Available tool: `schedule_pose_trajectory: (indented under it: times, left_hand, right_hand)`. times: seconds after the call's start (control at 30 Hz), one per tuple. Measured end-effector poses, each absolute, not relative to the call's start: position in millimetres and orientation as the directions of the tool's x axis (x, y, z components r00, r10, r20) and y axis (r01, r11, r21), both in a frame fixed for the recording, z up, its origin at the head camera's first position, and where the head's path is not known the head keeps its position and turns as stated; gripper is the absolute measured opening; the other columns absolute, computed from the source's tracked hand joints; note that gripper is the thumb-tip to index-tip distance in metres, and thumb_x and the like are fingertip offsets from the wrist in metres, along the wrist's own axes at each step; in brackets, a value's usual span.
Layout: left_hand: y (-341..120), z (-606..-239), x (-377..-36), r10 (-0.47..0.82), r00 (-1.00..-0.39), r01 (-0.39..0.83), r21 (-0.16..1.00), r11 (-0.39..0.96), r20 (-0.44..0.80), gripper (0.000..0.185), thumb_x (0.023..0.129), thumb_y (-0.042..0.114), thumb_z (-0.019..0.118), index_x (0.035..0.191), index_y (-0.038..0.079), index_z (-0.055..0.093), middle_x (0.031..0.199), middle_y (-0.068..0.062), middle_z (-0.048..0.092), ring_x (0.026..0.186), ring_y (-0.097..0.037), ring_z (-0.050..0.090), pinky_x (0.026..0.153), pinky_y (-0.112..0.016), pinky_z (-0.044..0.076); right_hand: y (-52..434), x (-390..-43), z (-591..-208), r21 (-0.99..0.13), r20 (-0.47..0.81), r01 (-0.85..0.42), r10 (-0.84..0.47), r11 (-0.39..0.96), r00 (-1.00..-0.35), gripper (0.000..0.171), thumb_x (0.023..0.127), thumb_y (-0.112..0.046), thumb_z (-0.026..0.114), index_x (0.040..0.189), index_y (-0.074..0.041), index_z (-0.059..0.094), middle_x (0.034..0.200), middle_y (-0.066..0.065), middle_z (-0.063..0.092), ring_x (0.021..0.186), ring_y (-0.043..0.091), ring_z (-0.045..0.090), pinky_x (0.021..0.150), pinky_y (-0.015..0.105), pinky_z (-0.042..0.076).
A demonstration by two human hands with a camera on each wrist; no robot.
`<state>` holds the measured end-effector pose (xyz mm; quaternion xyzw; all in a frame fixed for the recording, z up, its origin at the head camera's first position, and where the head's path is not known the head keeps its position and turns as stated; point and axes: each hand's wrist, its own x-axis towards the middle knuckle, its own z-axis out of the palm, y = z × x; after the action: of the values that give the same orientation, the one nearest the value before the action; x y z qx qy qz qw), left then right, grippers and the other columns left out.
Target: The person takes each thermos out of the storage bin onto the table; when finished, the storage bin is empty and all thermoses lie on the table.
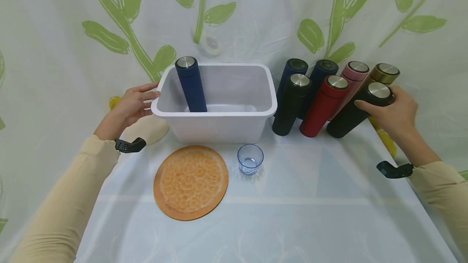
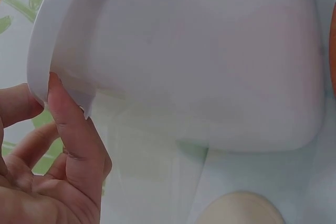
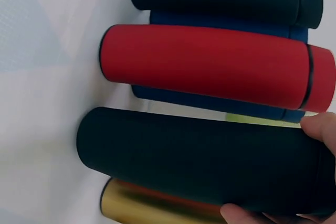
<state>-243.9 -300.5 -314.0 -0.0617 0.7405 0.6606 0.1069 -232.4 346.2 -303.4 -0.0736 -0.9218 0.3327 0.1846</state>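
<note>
My left hand (image 1: 140, 100) lies against the left rim of a white plastic tub (image 1: 215, 113); in the left wrist view its fingers (image 2: 68, 129) touch the rim's edge (image 2: 39, 61). A navy bottle (image 1: 191, 86) leans inside the tub. At the right, my right hand (image 1: 387, 108) grips the top of a tilted black bottle (image 1: 347, 119), seen close in the right wrist view (image 3: 199, 161) with fingertips (image 3: 320, 129) on it. Beside it stand a red bottle (image 1: 321, 108), pink bottle (image 1: 352, 78), gold bottle (image 1: 384, 74) and another black bottle (image 1: 290, 106).
Two navy bottles (image 1: 321, 72) stand behind the row. A small blue glass (image 1: 250, 159) and a round orange mat (image 1: 191, 182) sit in front of the tub. A leaf-print cloth covers the table and backdrop; the table's right edge runs close to the bottles.
</note>
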Motion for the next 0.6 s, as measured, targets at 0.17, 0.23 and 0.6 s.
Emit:
schedule_pose_trajectory:
  times: [0.17,0.23,0.6]
  left_hand:
    - [-300.7,-314.1,-244.5,0.047,-0.968,-0.24,0.964,0.117,-0.247,0.066,0.101,0.027,0.06,0.159,0.022,0.029,0.159,-0.012,0.028,0.093,-0.009,0.066,0.079,-0.024,0.056]
    - [-301.0,-313.9,-244.5,0.047,-0.968,-0.24,0.965,0.106,-0.246,0.066,0.101,0.026,0.061,0.159,0.022,0.03,0.158,-0.012,0.029,0.092,-0.009,0.066,0.078,-0.024,0.056]
    - [-300.1,-312.1,-242.8,0.044,-0.968,-0.24,0.964,0.112,-0.246,0.068,0.1,0.028,0.062,0.159,0.023,0.03,0.159,-0.011,0.029,0.095,-0.01,0.066,0.08,-0.024,0.056]
  right_hand:
    - [347.9,-239.1,-306.9,-0.645,0.293,0.012,0.262,0.764,-0.92,0.054,0.08,-0.044,0.082,0.119,-0.014,0.059,0.086,-0.026,0.05,0.079,-0.006,0.047,0.069,0.022,0.038]
    - [348.0,-241.9,-306.9,-0.646,0.293,0.011,0.261,0.764,-0.92,0.058,0.08,-0.044,0.082,0.122,-0.011,0.059,0.09,-0.021,0.053,0.08,-0.005,0.047,0.07,0.022,0.038]
    - [346.0,-258.3,-299.5,-0.627,0.148,0.062,0.197,0.776,-0.969,0.084,0.086,-0.051,0.074,0.142,0.003,0.043,0.131,0.023,0.049,0.104,0.029,0.047,0.074,0.03,0.041]
